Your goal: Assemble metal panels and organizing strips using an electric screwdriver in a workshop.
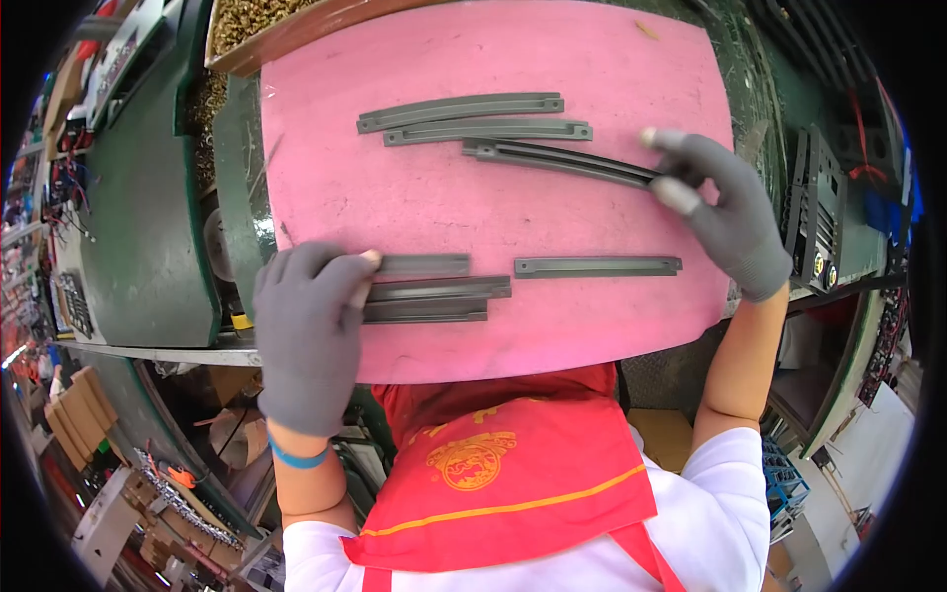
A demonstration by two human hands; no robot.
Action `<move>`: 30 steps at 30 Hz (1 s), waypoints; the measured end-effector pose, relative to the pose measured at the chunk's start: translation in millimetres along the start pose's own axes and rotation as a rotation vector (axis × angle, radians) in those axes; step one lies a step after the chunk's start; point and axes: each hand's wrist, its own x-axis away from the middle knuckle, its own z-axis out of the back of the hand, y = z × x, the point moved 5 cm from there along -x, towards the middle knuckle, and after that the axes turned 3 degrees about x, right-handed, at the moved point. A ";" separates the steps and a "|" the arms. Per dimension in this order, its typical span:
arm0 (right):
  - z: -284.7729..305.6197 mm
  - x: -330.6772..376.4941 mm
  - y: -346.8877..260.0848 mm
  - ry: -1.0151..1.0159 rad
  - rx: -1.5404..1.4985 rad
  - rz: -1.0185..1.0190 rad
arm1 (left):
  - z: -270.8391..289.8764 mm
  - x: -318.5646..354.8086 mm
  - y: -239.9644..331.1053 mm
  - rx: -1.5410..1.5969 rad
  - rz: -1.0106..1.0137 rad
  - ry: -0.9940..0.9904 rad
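My left hand (pixel 314 331), in a grey glove with bare fingertips, is closed around the left ends of several grey channel strips (pixel 439 288), lying side by side near the mat's front left. Their left ends are hidden by the hand. My right hand (pixel 712 197), gloved alike, has its thumb at the right end of another grey strip (pixel 562 163), index finger spread away from the thumb. That strip slants down to the right. Behind it lie two more strips, an upper one (pixel 459 111) and a lower one (pixel 493 131). A single strip (pixel 598 266) rests at the front right.
A pink mat (pixel 395 202) covers the bench under the strips. Beyond its far left corner stands a box of small brass-coloured parts (pixel 252 25). Dark slotted metal parts (pixel 817 207) stand to the right. A green board (pixel 138 237) lies to the left.
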 end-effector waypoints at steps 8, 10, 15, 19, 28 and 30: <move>-4.1 9.3 -21.8 0.313 0.269 0.300 | -6.7 -43.8 46.4 0.214 -0.159 0.102; -12.6 16.1 -24.8 0.208 0.245 0.284 | -22.7 -61.1 60.3 0.209 -0.247 0.138; -8.4 32.7 -4.2 0.150 -0.027 0.136 | -47.2 -59.1 58.9 0.128 -0.188 0.023; -6.4 32.7 -2.3 0.043 0.010 0.049 | -38.1 -54.6 59.4 0.069 -0.245 0.064; 12.3 28.8 -44.2 0.166 0.286 0.196 | 4.5 -36.0 52.3 -0.015 -0.186 0.154; 5.0 26.5 -25.5 0.074 0.302 0.121 | 1.5 -33.6 42.7 0.162 -0.152 0.156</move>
